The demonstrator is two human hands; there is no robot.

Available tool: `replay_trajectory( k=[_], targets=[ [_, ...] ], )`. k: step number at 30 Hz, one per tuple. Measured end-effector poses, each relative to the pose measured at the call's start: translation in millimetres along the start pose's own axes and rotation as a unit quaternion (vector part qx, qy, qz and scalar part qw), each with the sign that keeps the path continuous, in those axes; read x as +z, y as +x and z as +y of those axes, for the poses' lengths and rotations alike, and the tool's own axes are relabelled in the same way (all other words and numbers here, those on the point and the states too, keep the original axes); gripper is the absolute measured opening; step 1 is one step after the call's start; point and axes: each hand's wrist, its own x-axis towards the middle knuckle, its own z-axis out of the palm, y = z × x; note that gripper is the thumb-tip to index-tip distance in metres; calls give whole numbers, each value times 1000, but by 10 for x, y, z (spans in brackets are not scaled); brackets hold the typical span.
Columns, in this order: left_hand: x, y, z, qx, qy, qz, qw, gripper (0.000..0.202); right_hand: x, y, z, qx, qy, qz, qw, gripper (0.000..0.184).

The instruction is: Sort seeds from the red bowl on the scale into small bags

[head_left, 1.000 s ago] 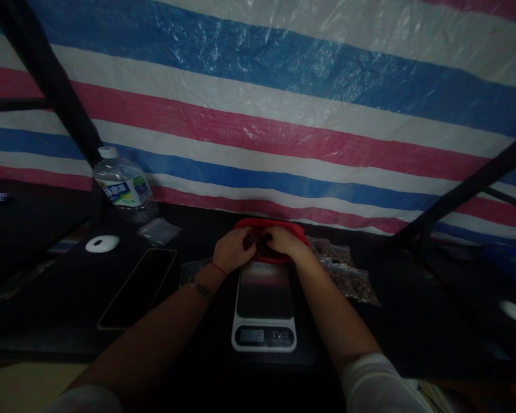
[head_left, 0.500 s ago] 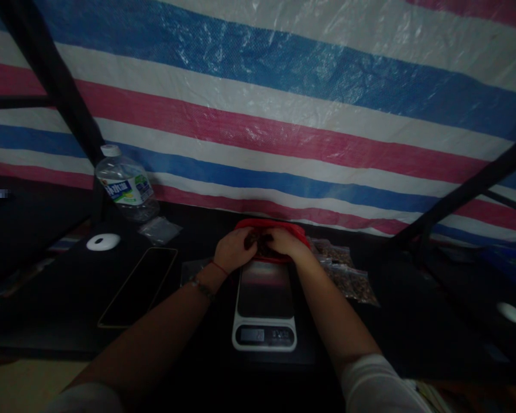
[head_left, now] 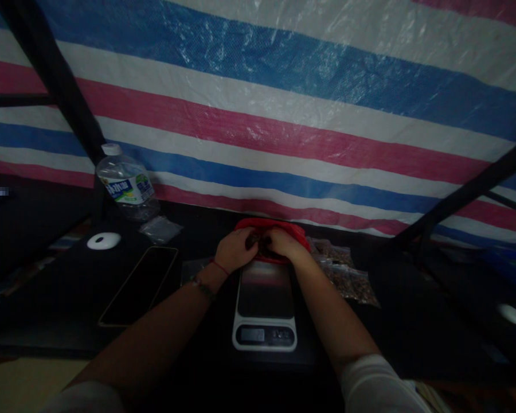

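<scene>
Both my left hand (head_left: 234, 248) and my right hand (head_left: 284, 244) reach into an opened red plastic bag (head_left: 298, 231) behind the scale. Their fingers curl inward, close together, among small dark brown pieces (head_left: 264, 245). The fingertips are dim and partly hidden, so what each one grips cannot be made out. Below the hands, between my forearms, lies a white digital scale (head_left: 265, 298) with a dark plate and a lit display; the bag overlaps its far end. Beside my right forearm rest several clear zip bags (head_left: 350, 281) filled with brown bits.
To the left are a dark phone (head_left: 140, 287), a white oval object (head_left: 104, 241), small clear bags (head_left: 161, 229) and a large clear bottle (head_left: 126, 186). A striped plastic sheet (head_left: 284, 126) hangs behind the black table, with slanting black bars at both sides. Another white object (head_left: 511, 314) lies far right.
Both hands stay inside the red bag, with only slight shifts of the fingers. The scale and the other things have not moved.
</scene>
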Motion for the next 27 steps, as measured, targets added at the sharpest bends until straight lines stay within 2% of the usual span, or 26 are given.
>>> replay_trajectory(
  k=[4, 10, 18, 21, 27],
  targets=[
    [9, 1, -10, 6, -1, -2, 1000, 38, 49, 35, 27, -31, 6, 16, 999, 28],
    [-2, -2, 0, 12, 15, -25, 1000, 34, 77, 57, 59, -25, 0, 22, 999, 27],
    [-33, 9, 35, 19, 31, -69, 997, 29, -28, -20, 93, -26, 45, 80, 995, 26],
    [-56, 15, 56, 9, 27, -94, 995, 29, -125, -75, 41, -58, 81, 115, 988, 27],
    [-21, 10, 52, -15, 29, -99, 995, 33, -231, -146, -144, -124, 100, 156, 975, 24]
  ],
)
